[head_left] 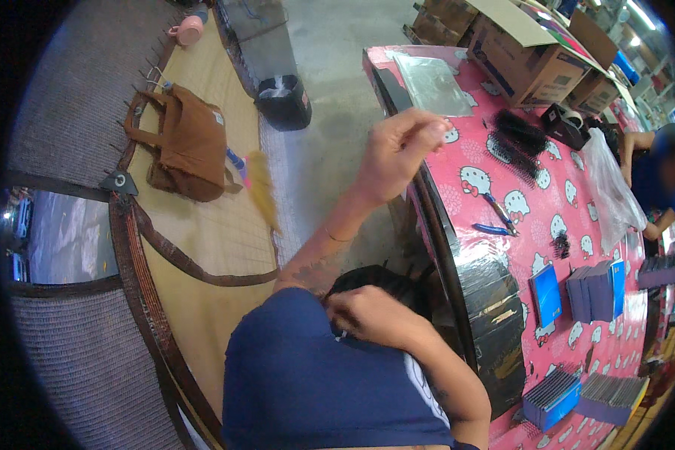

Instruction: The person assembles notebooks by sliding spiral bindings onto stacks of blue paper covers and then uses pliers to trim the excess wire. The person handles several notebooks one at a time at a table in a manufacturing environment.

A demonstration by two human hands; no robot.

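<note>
My left hand [401, 154] is raised beside the near edge of the pink table, its fingers curled loosely inward. I see nothing held in it. My right hand [371, 315] reaches across my body, its bent fingers at the hem of my navy left shirt sleeve [296, 319], and seems to pinch the cloth. Its fingertips are partly hidden. On the table to the right, blue-handled pliers [495, 225] lie open. Beyond them are a small clump of black bristle-like pieces [561, 244] and a larger black heap [516, 142].
Stacks of spiral-bound notebooks [589, 292] and a blue notebook [546, 296] lie on the table. Further back are a tape dispenser [566, 126], clear plastic sheets [435, 86] and cardboard boxes [529, 64]. A brown bag [191, 146] and black bin [283, 105] are left. Another person [660, 169] sits across.
</note>
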